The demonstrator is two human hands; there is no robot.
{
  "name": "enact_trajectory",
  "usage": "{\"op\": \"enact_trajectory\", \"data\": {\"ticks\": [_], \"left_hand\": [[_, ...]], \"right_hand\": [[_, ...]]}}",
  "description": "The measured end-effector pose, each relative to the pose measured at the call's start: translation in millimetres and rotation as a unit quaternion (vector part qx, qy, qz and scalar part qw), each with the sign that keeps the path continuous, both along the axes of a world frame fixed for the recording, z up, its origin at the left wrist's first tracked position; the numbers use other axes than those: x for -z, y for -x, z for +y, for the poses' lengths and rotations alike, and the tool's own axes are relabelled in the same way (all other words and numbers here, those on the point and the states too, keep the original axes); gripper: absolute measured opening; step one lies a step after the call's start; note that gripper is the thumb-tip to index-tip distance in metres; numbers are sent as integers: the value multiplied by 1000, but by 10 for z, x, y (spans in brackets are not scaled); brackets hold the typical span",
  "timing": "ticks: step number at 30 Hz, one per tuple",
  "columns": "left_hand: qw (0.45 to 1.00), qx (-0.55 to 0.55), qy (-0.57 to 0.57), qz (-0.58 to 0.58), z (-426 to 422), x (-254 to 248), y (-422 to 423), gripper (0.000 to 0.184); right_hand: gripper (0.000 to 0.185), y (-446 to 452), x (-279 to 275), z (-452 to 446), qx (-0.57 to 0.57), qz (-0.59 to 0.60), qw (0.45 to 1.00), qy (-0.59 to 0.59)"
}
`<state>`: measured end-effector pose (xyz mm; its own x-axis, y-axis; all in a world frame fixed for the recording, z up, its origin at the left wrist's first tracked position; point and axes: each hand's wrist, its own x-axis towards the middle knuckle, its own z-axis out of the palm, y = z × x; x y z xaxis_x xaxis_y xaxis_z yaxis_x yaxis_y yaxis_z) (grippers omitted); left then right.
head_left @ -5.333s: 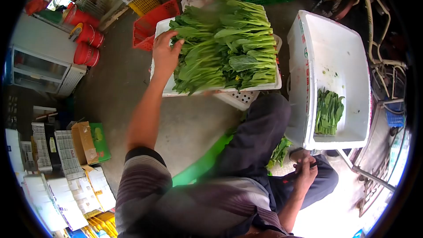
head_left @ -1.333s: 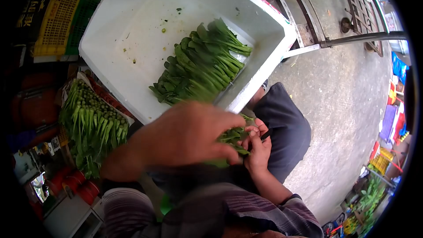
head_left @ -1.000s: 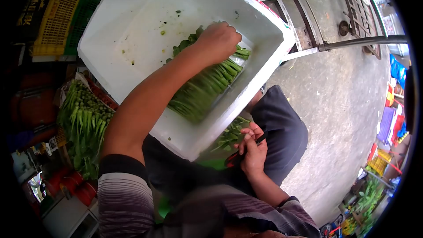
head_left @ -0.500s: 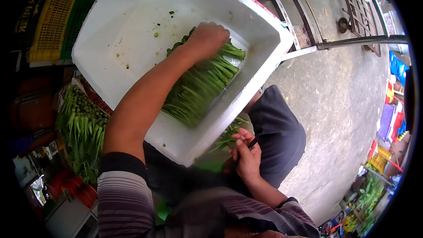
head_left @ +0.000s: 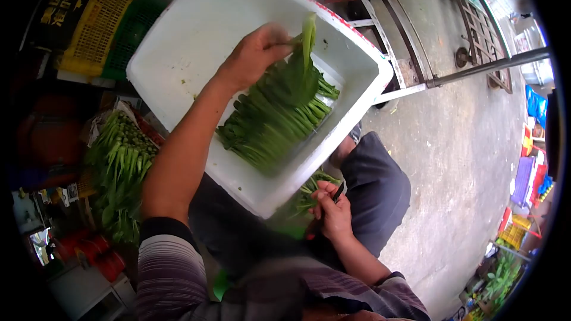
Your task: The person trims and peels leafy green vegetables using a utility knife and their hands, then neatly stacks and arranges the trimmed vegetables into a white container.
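Note:
Inside a white foam box (head_left: 178, 35), a row of leafy green vegetables (head_left: 267, 128) lies packed side by side, cut stems facing the right wall. Above them my left hand (head_left: 259, 50) pinches a single leafy green (head_left: 304, 71), whose broad leaf stands up and overlaps the row. Below the near edge of the box, my right hand (head_left: 334, 211) is closed around a small dark tool (head_left: 339, 192) that looks like a knife. Loose greens (head_left: 312, 190) show behind that hand, partly hidden by the box.
A pile of bundled greens (head_left: 122, 166) stands left of the box. Yellow (head_left: 98, 18) and green plastic crates (head_left: 128, 38) are at the upper left. A metal trolley frame (head_left: 380, 30) lies beyond the box, and concrete floor (head_left: 443, 142) stretches to the right.
My left hand has risen off the row and moved left, lifting a leafy green. The whole view has shifted slightly. My right hand stays nearly still with the small tool.

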<state>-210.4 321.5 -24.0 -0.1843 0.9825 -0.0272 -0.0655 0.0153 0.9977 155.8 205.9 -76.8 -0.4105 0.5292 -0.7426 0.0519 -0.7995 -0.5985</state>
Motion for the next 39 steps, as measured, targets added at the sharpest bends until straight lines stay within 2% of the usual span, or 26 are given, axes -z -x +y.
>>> {"op": "enact_trajectory", "data": {"ticks": [5, 8, 11, 12, 13, 14, 17, 18, 20, 22, 25, 29, 33, 36, 39], "left_hand": [[975, 15, -70, -209, -516, -266, -203, 15], [926, 19, -90, -367, -813, -622, -598, 32], [892, 50, -58, -445, -1087, -614, -866, 47], [876, 63, -62, -475, -1160, -624, -981, 36], [966, 34, -110, -233, -1234, -547, -1060, 35], [988, 2, -151, 25, -1308, -401, -1134, 35], [981, -65, -93, 160, -1576, -384, -1436, 34], [989, -42, -74, 119, -1678, -369, -1520, 34], [999, 10, -7, -31, -1871, -379, -1665, 35], [986, 33, 52, -153, -2009, -382, -1774, 38], [970, 47, 35, -234, -2121, -278, -1916, 45], [974, 57, 26, -220, -2168, -199, -2062, 47], [964, 62, 35, -256, -2217, -167, -2116, 46], [968, 56, 39, -241, -2256, -102, -2135, 45], [965, 50, 41, -255, -2277, -114, -2139, 45]], "right_hand": [[26, -22, -40, 26, -17, 26, 999, 12], [23, -35, -124, 44, -18, 51, 998, -31], [22, -43, -243, 80, -14, 59, 996, -64], [22, -42, -296, 101, -15, 61, 995, -81], [22, -42, -367, 113, -15, 60, 994, -95], [25, -25, -511, 129, -1, 62, 993, -105], [24, -107, -668, 233, -7, 74, 978, -196], [24, -129, -745, 254, 2, 75, 976, -204], [22, -189, -874, 300, 4, 79, 971, -224], [19, -239, -962, 309, -28, 79, 964, -252], [17, -180, -1073, 234, -95, 71, 952, -283], [16, -24, -1062, 145, -186, 50, 898, -395], [14, 11, -1038, 70, -198, 55, 906, -370], [12, 4, -1029, 26, -197, 23, 885, -421], [11, 20, -1163, -25, -181, 54, 913, -362]]}}
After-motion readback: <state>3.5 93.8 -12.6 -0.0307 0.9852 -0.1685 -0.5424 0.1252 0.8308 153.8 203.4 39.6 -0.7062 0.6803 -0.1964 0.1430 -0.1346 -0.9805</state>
